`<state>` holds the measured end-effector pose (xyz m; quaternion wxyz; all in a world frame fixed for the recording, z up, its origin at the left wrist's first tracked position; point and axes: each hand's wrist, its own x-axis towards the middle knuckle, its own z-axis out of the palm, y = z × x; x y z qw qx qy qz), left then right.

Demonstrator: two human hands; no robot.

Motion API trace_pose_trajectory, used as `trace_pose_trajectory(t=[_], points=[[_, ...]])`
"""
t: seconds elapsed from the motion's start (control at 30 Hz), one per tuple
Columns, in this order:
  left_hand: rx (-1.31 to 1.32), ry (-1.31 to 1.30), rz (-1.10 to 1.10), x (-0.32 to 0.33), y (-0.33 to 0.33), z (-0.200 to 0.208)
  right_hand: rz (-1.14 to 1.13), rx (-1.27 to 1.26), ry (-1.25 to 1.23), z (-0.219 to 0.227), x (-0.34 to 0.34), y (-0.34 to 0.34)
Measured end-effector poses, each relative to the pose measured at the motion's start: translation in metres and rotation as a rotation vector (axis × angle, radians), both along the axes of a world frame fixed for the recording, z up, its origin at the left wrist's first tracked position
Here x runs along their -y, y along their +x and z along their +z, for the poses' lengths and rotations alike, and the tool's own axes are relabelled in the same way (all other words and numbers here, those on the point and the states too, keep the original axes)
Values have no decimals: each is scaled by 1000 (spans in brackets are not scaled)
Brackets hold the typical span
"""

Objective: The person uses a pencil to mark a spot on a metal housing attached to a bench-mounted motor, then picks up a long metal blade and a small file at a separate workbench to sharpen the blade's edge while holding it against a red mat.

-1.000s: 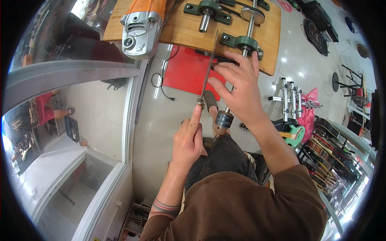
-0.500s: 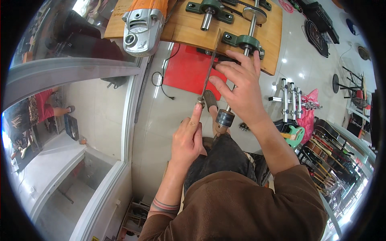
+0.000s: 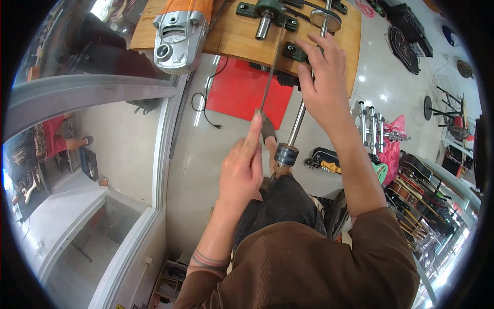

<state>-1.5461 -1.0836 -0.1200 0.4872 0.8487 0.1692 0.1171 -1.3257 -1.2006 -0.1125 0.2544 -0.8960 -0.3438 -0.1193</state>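
My left hand [image 3: 240, 167] is closed around the near end of a long thin metal rod [image 3: 267, 87], its index finger stretched along it. The rod's far tip reaches over the edge of the wooden board [image 3: 229, 42]; its near end is hidden in my fist. To the right, a steel shaft [image 3: 297, 123] slants toward me and ends in a drill chuck [image 3: 286, 155] above my legs. My right hand [image 3: 328, 82] lies over that shaft by a green bearing block [image 3: 291, 50], fingers stretched out and thumb apart. Whether it touches the shaft I cannot tell.
A silver motor housing [image 3: 177, 44] overhangs the board's left side. A second bearing block [image 3: 269, 9] and a pulley [image 3: 325, 21] are mounted farther back. Below lie a red mat [image 3: 234, 90] and a black cable [image 3: 198, 103]. A glass partition [image 3: 163, 139] stands left; guitars [image 3: 411, 201] at right.
My right hand has moved farther away along the shaft, over the bearing block. My left fingertip now covers the fitting at the rod's near end, and the rod's tip has shifted slightly farther out.
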Motion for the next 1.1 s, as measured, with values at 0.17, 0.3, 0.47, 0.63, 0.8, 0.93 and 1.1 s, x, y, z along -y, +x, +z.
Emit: trace_pose_trajectory(t=[0.17,0.3,0.47,0.63,0.8,0.93,1.1], points=[[-21,-3,-37,-7,36,5,9,-34,9,-7,-3,-1],[-39,18,-44,4,-30,-2,4,-31,14,-6,-1,-3],[-130,-52,-63,-5,11,16,18,-40,36,-3,-3,-2],[-111,-3,-49,-2,22,9,10,-19,23,-6,-5,-3],[-83,40,-7,8,-31,1,7,-30,25,-5,-5,-3],[-89,7,-39,-6,39,8,-4,-21,31,-3,-7,-4],[11,34,-10,3,-18,-17,4,-11,10,-6,-7,-4]])
